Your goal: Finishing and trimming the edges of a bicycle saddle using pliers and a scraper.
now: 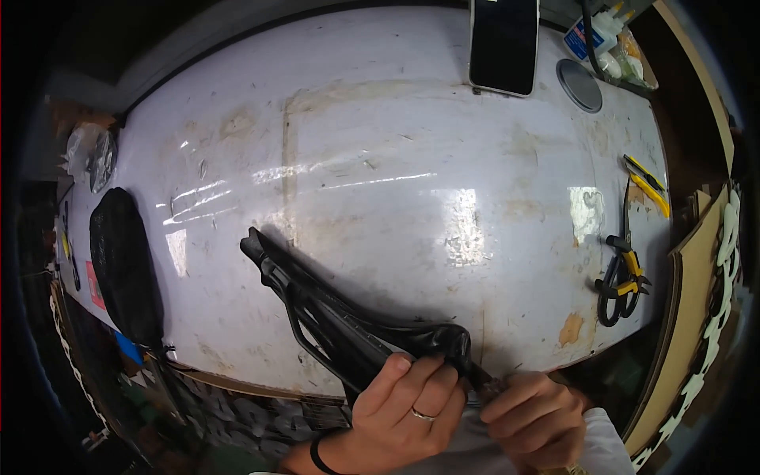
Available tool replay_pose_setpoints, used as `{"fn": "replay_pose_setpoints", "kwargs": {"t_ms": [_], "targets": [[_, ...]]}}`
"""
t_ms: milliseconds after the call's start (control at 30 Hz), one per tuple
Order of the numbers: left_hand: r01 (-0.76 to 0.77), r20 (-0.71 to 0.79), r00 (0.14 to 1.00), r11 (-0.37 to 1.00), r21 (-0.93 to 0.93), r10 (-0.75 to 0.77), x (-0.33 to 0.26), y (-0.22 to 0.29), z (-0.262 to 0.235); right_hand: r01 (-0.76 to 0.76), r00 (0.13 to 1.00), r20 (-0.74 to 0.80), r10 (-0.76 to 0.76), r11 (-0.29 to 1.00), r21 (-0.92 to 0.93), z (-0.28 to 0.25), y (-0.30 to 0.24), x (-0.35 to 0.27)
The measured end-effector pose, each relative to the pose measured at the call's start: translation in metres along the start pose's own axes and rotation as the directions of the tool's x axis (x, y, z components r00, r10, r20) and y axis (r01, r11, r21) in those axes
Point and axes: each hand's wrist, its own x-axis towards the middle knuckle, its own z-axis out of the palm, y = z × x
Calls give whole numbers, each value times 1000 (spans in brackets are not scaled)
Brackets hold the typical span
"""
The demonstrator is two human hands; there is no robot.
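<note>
A black bicycle saddle (348,321) is held upside down at the near edge of the white table (380,158), its long axis running from the narrow nose at the upper left down to the wide end at the lower right. The wide end is gripped by the left hand (404,408), fingers curled around it. Just to its right, black covering at the rim is pinched by the right hand (534,416). Pliers (621,277) lie well apart.

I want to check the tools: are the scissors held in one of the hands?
No, the scissors lie on the white table at the right, while both hands grip a black bicycle saddle.
</note>
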Motion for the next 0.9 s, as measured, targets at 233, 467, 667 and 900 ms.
{"fn": "replay_pose_setpoints", "kwargs": {"t_ms": [233,467,667,900], "targets": [[-38,-48,998,998,-45,36,-18,-6,1,-245,968,85,235,959,141,-7,3,42],[429,-253,874,903,-1,-415,-44,-6,-28,-15,997,-76,19,998,59,-2,-34,-25],[306,-13,941,869,-388,-337,-30,-44,-32,-246,949,-239,208,959,-143,-1,-52,-42],[-87,-105,992,973,-212,66,-40,-45,-30,-431,899,-253,357,821,-374,18,-61,-35]]}}
